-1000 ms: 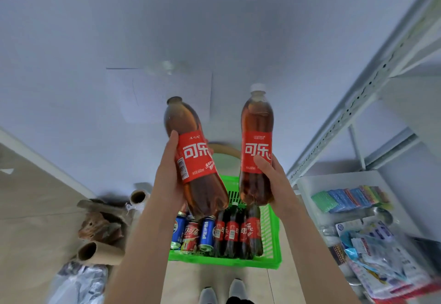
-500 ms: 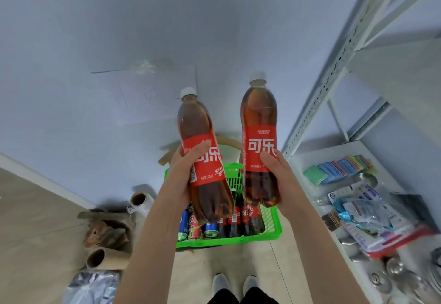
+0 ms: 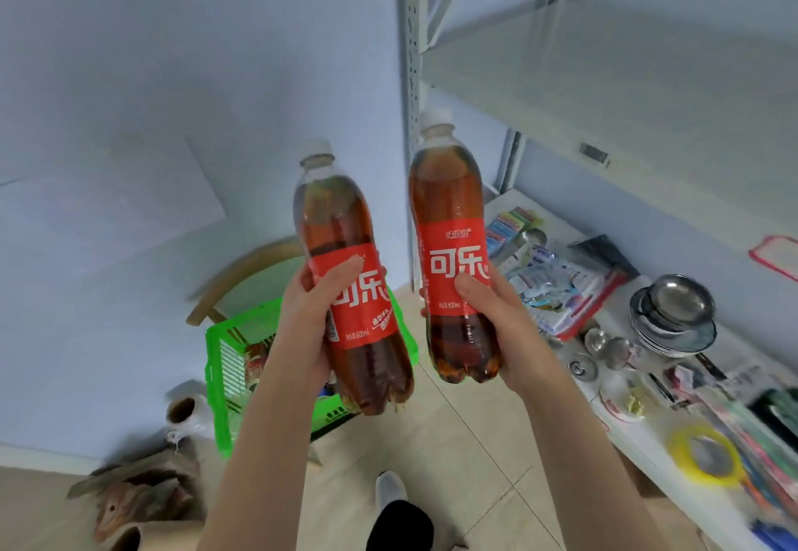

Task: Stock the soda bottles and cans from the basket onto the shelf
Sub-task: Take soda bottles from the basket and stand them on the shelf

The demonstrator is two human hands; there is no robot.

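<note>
Both hands are loaded. The left hand point(image 3: 311, 326) is wrapped round the red label of one cola bottle point(image 3: 345, 222), thumb across the front, and the right hand point(image 3: 496, 326) clasps a second cola bottle point(image 3: 449, 205) at the same height. The bottles are close to upright, side by side but apart, held in the air above the tiled floor, and neither is on the shelf yet. The green basket point(image 3: 216, 360) sits on the floor behind the left forearm with more stock inside. The main hazard is judged to be the perforated upright post point(image 3: 408, 53), directly behind the right-hand bottle's cap: a swing toward the upper shelf board point(image 3: 626, 88) could knock the neck against it. With no free hand, a full and probably heavy bottle slipping through a one-handed label grip could not be caught. The lower shelf point(image 3: 622, 425) is crowded with packets, steel bowls point(image 3: 673, 313) and a yellow tape roll point(image 3: 704, 455), so a bottle set there would likely stand unevenly and topple.
</note>
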